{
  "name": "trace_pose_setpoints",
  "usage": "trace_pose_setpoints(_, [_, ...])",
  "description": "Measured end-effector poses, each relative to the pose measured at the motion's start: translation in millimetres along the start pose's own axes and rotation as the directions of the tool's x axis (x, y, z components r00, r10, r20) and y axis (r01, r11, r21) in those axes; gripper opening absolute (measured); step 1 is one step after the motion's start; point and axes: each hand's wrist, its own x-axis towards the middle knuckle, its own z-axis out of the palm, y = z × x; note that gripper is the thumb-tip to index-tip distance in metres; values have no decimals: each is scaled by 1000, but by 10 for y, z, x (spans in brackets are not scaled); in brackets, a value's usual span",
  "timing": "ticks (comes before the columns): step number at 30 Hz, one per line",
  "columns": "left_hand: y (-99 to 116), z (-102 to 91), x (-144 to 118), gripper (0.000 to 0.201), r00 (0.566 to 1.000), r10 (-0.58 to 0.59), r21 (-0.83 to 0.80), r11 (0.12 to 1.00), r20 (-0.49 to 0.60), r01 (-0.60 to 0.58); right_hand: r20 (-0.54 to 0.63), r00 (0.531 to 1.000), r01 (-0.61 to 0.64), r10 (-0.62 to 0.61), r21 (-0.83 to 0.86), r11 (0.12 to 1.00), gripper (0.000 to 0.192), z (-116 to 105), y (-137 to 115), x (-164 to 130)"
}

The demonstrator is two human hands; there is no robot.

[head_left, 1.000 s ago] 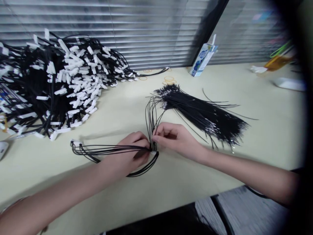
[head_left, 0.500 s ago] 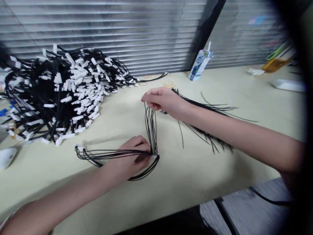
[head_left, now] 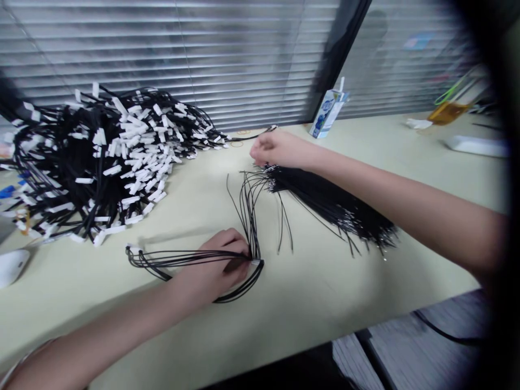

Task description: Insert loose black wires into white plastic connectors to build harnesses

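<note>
The looped wires lie on the desk near its front edge, a small bunch of thin black strands. Its long axis runs left to right, almost parallel to that edge. The folded end points to the left, and at the right end the strands turn sharply and rise toward the back of the desk, where they fan out.

The left hand presses on this bend, fingers curled down over the strands, so it pins the bunch against the desk. It is clearly the nearer hand.

The right hand is well apart, farther back. Its fingers are closed together, but I cannot tell if they pinch a strand. It hovers at the back end of the straight wire bundle, which lies diagonally, from the middle of the desk toward the front right.

A large heap of tagged cables fills the back left corner. A small carton stands at the back edge.
</note>
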Motion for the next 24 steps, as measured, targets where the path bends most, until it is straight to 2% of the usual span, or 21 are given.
trace_pose_setpoints(2, [7, -5, 6, 11, 1000, -5, -1, 1000, 4, 5, 10, 1000, 24, -23, -121, 992, 34, -25, -34, -311])
trace_pose_setpoints(4, [9, -9, 11, 10, 1000, -7, -2, 1000, 3, 7, 72, 997, 54, -24, -452, 890, 47, -28, -98, -646])
trace_pose_setpoints(7, [8, -15, 10, 9, 1000, -8, 3, 1000, 3, 8, 125, 989, 23, 81, -666, 745, 51, 10, -195, -1059])
trace_pose_setpoints(9, [11, -22, 7, 9, 1000, -17, -8, 1000, 3, 17, 170, 974, 6, 152, -688, 726, 56, 41, -212, -1216])
trace_pose_setpoints(12, [19, -39, 16, 9, 999, -51, -59, 997, -8, 51, 213, 954, -28, 213, -641, 767, 51, 41, -114, -1276])
trace_pose_setpoints(16, [1, -79, 48, 9, 987, -123, -201, 975, -107, 100, 68, 973, -154, 221, -524, 838, 27, -67, 132, -1203])
trace_pose_setpoints(19, [-34, -118, 63, 14, 934, -283, -416, 893, -217, 174, -30, 977, -198, 209, -480, 855, 25, -151, 237, -1164])
trace_pose_setpoints(22, [-75, -143, 65, 15, 828, -469, -601, 770, -308, 213, -184, 975, -202, 128, -481, 853, 26, -184, 224, -1175])
trace_pose_setpoints(24, [-102, -146, 66, 14, 767, -525, -684, 712, -369, 159, -290, 955, -211, 66, -505, 837, 31, -179, 177, -1199])
